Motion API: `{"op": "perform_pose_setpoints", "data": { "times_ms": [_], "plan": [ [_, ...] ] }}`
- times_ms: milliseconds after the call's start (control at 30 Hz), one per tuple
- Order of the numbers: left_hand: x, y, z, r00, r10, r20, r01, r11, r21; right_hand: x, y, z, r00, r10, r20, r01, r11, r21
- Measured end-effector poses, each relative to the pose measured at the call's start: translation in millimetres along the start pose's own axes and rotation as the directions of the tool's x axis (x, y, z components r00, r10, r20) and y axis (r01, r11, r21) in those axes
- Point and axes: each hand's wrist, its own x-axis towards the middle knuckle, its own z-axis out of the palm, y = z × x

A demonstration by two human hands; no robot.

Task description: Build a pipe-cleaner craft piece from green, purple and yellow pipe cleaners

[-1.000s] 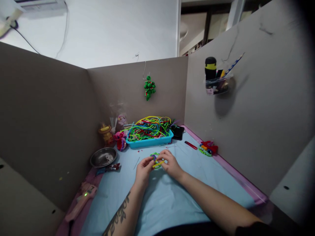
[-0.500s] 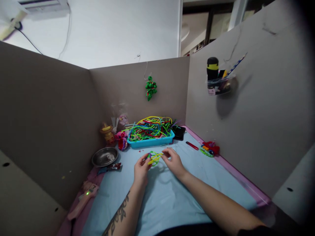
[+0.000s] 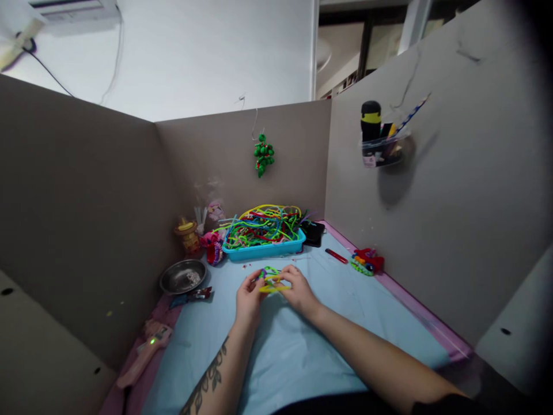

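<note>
Between my hands, above the blue cloth (image 3: 302, 340), is a small bundle of bent pipe cleaners (image 3: 272, 289) in yellow, green and purple. My left hand (image 3: 249, 297) pinches its purple and green end between thumb and fingers. From the other side my right hand (image 3: 297, 288) has its fingers closed in on the yellow and green strands; exactly which strand it grips is blurred. Just beyond my hands, a bright blue tray (image 3: 265, 251) is heaped with loose pipe cleaners (image 3: 268, 225) of many colours.
A metal bowl (image 3: 183, 277) holding small white bits, a wrapper (image 3: 199, 294) and a pink glue gun (image 3: 144, 354) lie at left. To the right are a red cutter-like tool (image 3: 336, 256) and a colourful fuzzy piece (image 3: 367, 261). Grey panels (image 3: 242, 150) enclose the table.
My right hand has moved left, closer to my left hand. The yellow strands have swung lower, towards me. My left hand keeps its hold.
</note>
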Motion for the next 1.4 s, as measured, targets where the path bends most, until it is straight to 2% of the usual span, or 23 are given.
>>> {"op": "perform_pose_setpoints", "data": {
  "times_ms": [67, 167, 267, 400, 500, 567, 633, 700, 767, 800, 833, 933, 1000, 1067, 1233, 1400],
  "plan": [
    [1, 1, -0.8, 0.999, 0.022, -0.027, -0.022, 1.000, -0.005, 0, -3, -3, 1.000, 0.013, -0.022, -0.014, 1.000, -0.005],
    [1, 1, -0.4, 0.997, 0.054, -0.052, -0.053, 0.999, 0.006, -3, -10, -4, 0.999, -0.037, -0.026, 0.037, 0.999, -0.020],
    [-1, 0, 1.5, 0.996, 0.087, -0.035, -0.085, 0.995, 0.059, -8, -19, -1, 0.992, -0.099, 0.073, 0.099, 0.995, 0.004],
    [-2, -3, 3.3, 0.987, 0.158, 0.031, -0.161, 0.974, 0.161, -12, -31, 7, 0.973, -0.135, 0.188, 0.123, 0.990, 0.075],
    [-2, -4, 3.1, 0.979, 0.198, 0.046, -0.203, 0.956, 0.213, -13, -35, 6, 0.970, -0.169, 0.174, 0.155, 0.984, 0.092],
    [0, -4, 2.4, 0.977, 0.211, 0.025, -0.211, 0.949, 0.235, -14, -37, 2, 0.961, -0.249, 0.121, 0.233, 0.964, 0.130],
    [3, -5, 1.2, 0.981, 0.195, 0.000, -0.190, 0.956, 0.223, -16, -39, -1, 0.912, -0.401, 0.087, 0.381, 0.907, 0.182],
    [5, -5, -0.3, 0.988, 0.153, -0.032, -0.145, 0.973, 0.178, -18, -39, -3, 0.826, -0.558, 0.081, 0.533, 0.820, 0.210],
    [7, -4, -1.9, 0.992, 0.119, -0.044, -0.113, 0.985, 0.128, -18, -37, -3, 0.774, -0.625, 0.101, 0.601, 0.775, 0.194],
    [7, -4, -2.5, 0.992, 0.115, -0.044, -0.109, 0.988, 0.113, -17, -35, -3, 0.780, -0.617, 0.104, 0.597, 0.784, 0.171],
    [7, -4, -3.0, 0.992, 0.118, -0.041, -0.114, 0.988, 0.106, -15, -31, -3, 0.809, -0.580, 0.098, 0.565, 0.813, 0.141],
    [5, -4, -3.0, 0.992, 0.125, -0.030, -0.120, 0.985, 0.124, -8, -20, -4, 0.934, -0.358, 0.004, 0.357, 0.933, 0.036],
    [3, -5, -2.2, 0.993, 0.113, -0.020, -0.109, 0.984, 0.142, -4, -14, -5, 0.969, -0.244, -0.040, 0.244, 0.970, -0.010],
    [2, -6, -1.0, 0.994, 0.113, -0.006, -0.111, 0.982, 0.155, -2, -12, -5, 0.978, -0.205, -0.032, 0.204, 0.978, -0.043],
    [-1, -6, 2.4, 0.994, 0.106, -0.004, -0.104, 0.983, 0.150, -2, -13, -1, 0.980, -0.196, 0.024, 0.197, 0.968, -0.154],
    [-5, -2, 5.5, 0.999, 0.044, -0.009, -0.043, 0.993, 0.107, -3, -9, 5, 0.988, -0.156, -0.008, 0.152, 0.971, -0.184]
  ]
}}
